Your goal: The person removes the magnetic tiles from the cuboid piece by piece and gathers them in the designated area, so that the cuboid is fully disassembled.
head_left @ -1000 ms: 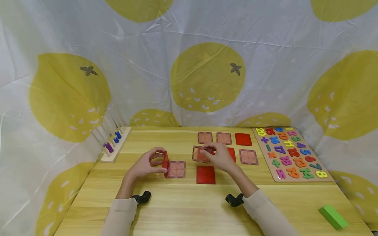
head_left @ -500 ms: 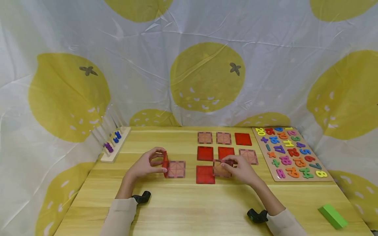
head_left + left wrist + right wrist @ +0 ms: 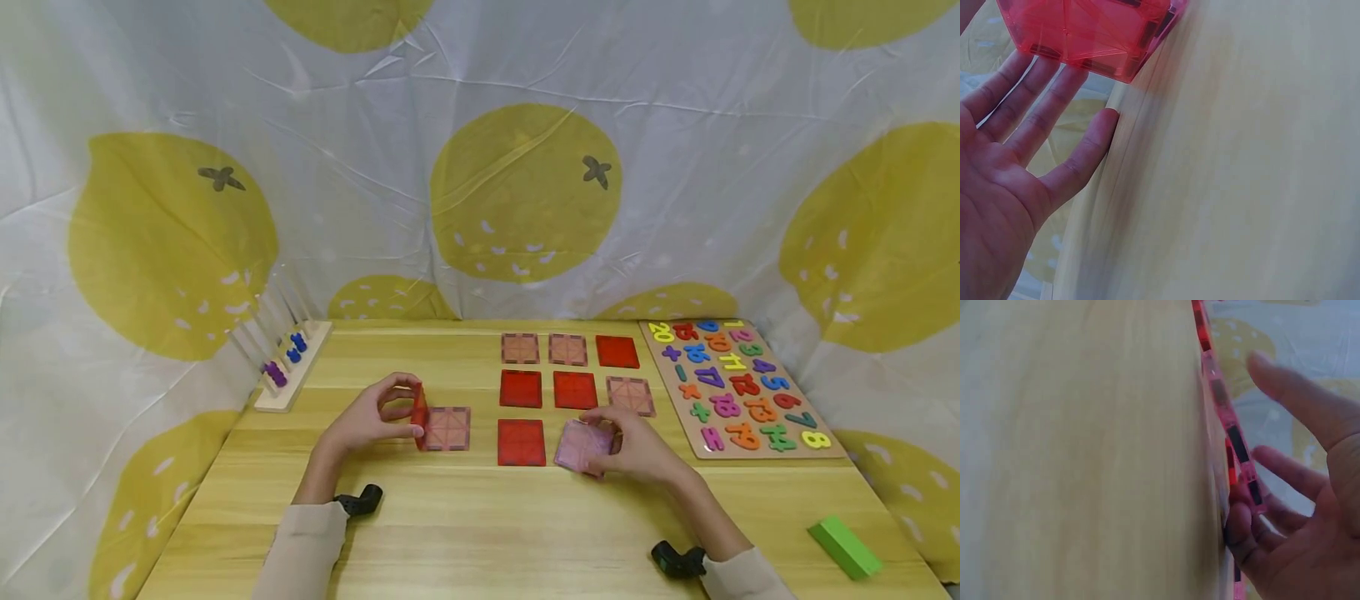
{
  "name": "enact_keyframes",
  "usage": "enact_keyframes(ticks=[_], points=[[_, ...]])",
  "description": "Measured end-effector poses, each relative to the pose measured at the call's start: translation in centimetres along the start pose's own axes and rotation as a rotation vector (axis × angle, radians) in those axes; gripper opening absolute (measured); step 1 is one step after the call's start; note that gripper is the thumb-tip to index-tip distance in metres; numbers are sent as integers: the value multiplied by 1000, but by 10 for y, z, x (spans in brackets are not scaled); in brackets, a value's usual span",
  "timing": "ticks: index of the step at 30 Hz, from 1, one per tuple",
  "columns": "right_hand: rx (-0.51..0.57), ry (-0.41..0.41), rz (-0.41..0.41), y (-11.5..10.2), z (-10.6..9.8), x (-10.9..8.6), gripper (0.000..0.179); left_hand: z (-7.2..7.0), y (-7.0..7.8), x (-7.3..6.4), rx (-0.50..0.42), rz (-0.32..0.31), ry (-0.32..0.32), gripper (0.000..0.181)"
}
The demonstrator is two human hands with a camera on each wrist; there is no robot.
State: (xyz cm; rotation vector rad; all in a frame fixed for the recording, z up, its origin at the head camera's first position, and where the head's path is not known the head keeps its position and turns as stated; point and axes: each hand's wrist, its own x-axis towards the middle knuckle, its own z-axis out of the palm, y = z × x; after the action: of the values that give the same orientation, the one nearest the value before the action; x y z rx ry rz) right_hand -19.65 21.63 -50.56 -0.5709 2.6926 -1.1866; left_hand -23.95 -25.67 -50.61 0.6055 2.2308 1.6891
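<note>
In the head view, my left hand holds a red magnetic tile upright along the left edge of a flat pink tile. The left wrist view has the fingertips against that red tile; its thumb lies apart from the tile there. My right hand holds another pink tile at its right side, turned at an angle and raised a little. In the right wrist view this tile is seen edge-on, with the thumb at its lower end and a finger behind it.
Several red and pink tiles lie flat in rows, with a red tile left of my right hand. A bead stand with pegs is at the back left, a number puzzle board at the right, and a green block at the front right.
The right hand has carried its pink tile from above the middle row to the right and nearer, then turned it. My left hand and its red tile stay put.
</note>
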Motion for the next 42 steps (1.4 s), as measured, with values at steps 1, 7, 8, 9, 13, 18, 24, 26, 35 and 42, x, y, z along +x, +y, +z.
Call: enact_keyframes(ticks=[1,7,8,9,13,18,24,26,35,42], points=[[-32,-18,-22,1,0,-1,70,0,0,0,0,0,2,74],[-115,-49,-55,5,1,-3,73,1,2,-1,0,10,6,78],[-118,-44,-51,6,1,-3,71,1,3,-1,1,10,6,78],[-128,-39,-54,7,1,-3,69,1,3,-1,4,13,3,78],[-124,-35,-48,9,1,-2,64,2,4,-1,8,19,0,75],[-123,-31,-38,6,0,-1,61,1,1,0,2,36,-1,73],[-135,14,-89,2,-1,5,55,0,-4,2,-16,68,-26,80],[-115,25,-110,0,-1,8,54,0,-5,2,-17,68,-35,82],[-31,15,-167,-18,0,25,59,-1,-4,2,52,48,-45,86],[-38,25,-131,-35,10,41,70,0,-3,0,49,27,-37,87]])
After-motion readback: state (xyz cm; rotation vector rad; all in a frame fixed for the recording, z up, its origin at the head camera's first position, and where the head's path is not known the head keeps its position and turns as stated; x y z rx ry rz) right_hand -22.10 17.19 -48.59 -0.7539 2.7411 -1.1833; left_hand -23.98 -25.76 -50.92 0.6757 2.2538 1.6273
